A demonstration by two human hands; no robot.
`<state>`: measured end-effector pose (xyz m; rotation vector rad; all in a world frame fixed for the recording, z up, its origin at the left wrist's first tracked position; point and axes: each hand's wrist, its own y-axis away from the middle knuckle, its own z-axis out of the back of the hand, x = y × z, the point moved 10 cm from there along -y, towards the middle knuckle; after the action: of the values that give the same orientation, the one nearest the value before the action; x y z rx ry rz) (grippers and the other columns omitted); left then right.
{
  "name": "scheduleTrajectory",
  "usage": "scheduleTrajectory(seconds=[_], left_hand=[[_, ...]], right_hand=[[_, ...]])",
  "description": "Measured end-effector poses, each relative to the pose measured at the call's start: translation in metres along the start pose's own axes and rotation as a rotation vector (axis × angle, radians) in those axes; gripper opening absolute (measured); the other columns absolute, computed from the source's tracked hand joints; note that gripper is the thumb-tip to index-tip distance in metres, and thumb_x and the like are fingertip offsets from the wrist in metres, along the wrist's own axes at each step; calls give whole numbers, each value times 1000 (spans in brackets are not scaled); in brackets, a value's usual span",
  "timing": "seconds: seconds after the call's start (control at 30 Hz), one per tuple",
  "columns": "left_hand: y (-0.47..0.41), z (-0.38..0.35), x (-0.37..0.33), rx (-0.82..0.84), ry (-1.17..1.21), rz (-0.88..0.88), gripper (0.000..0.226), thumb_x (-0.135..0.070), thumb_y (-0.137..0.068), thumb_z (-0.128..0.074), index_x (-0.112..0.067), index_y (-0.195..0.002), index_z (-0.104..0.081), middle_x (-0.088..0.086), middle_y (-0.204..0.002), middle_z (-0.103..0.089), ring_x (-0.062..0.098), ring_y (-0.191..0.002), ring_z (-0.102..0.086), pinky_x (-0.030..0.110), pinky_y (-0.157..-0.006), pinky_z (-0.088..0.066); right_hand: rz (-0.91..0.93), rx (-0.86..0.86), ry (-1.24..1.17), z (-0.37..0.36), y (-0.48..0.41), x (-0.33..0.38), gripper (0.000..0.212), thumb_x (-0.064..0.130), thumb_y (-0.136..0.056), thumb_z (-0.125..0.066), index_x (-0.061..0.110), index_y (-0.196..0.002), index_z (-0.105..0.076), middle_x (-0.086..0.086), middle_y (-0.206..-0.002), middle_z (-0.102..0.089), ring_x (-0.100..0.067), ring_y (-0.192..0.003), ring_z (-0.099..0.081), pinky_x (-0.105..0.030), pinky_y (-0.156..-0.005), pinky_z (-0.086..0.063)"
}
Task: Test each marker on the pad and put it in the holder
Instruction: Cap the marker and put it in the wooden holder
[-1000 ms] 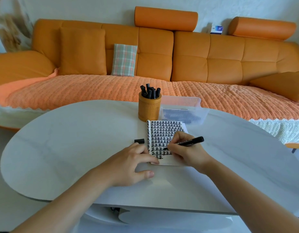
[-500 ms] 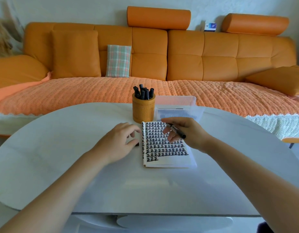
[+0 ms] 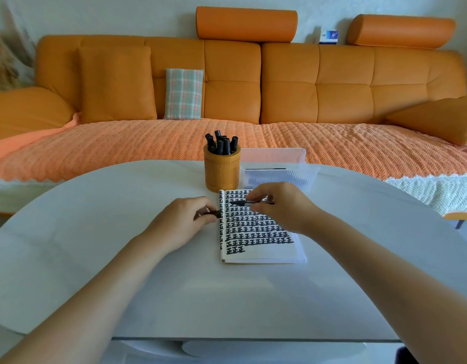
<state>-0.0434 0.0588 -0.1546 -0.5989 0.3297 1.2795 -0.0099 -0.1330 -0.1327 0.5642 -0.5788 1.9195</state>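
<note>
A white pad lies on the table, most of its page filled with rows of black marks. My right hand pinches a black marker level above the pad's top, tip pointing left. My left hand pinches the marker's black cap just left of the pad's edge. Behind the pad stands an orange round holder with several black markers upright in it.
A clear plastic box with dark markers inside sits right of the holder. The grey oval table reaches to a near edge below my forearms. An orange sofa with cushions runs along the far side.
My right hand stopped writing and lifted the marker up over the pad's top, turning it level. My left hand left the pad, reached the cap beside it and picked it up.
</note>
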Motion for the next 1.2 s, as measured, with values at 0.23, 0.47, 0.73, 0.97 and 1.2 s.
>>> scheduleTrajectory(seconds=[0.23, 0.47, 0.73, 0.97, 1.2], left_hand=[[1, 0, -9, -46, 144, -13, 9, -26, -86, -72, -29, -95, -70, -12, -87, -67, 0, -82, -57, 14, -67, -41], [2, -1, -12, -55, 164, 0, 10, -29, -87, -71, -31, -97, -70, -13, -86, -66, -3, -79, -56, 12, -66, -39], [3, -2, -29, 15, 125, -76, 13, -26, -95, -59, -26, -101, -71, -12, -88, -66, -1, -82, -57, 19, -69, -43], [3, 6, -39, -28, 113, -169, 14, -21, -94, -61, -18, -89, -74, -3, -75, -63, 12, -75, -57, 38, -69, -45], [7, 20, -53, -145, 83, -277, 14, -16, -89, -68, -15, -100, -76, -15, -74, -58, 0, -76, -55, 11, -63, -36]], right_hand=[[69, -41, 111, -2, 3, 11, 16, 29, -88, -71, 36, -103, -70, 21, -100, -63, -1, -82, -58, -26, -76, -52], [123, -44, 131, -7, 6, 22, 15, 28, -89, -71, 33, -103, -71, 27, -87, -56, 5, -79, -52, -20, -73, -45], [223, -22, 135, -15, 10, 34, 30, 20, -80, -78, 25, -108, -67, 14, -92, -62, -1, -80, -57, -12, -70, -43], [338, -121, 148, -7, 15, 46, 17, 17, -83, -77, 16, -100, -75, 9, -84, -65, -9, -75, -58, -20, -67, -45], [305, -93, 116, -10, 13, 44, 10, 25, -91, -67, 19, -96, -75, 1, -73, -66, -17, -66, -57, -38, -62, -48]])
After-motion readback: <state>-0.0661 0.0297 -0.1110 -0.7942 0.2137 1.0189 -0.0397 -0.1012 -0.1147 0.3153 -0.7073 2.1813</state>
